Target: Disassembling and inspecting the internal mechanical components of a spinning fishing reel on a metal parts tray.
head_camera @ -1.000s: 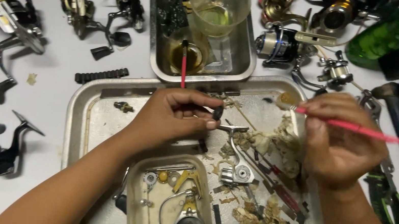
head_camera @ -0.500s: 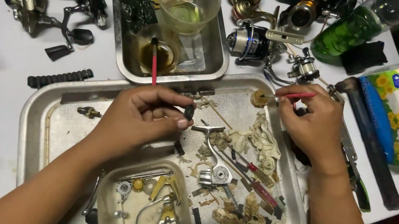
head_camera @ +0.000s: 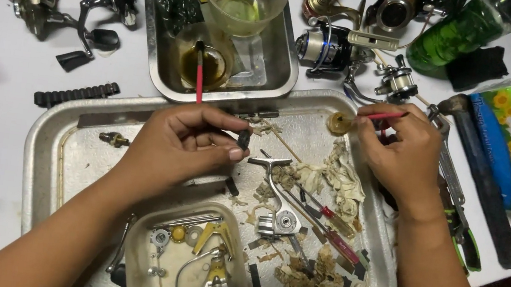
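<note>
A small dark part (head_camera: pixel 243 139) sits pinched in the left hand (head_camera: pixel 186 144) over the big metal tray (head_camera: pixel 49 136). The right hand (head_camera: pixel 398 156) grips a red brush (head_camera: pixel 383 116), its tip dipped in a brass cap (head_camera: pixel 338 123) at the far rim. It looks like greasing; next, brush must meet part. A second ago the brush was raised, clear of the cap.
</note>
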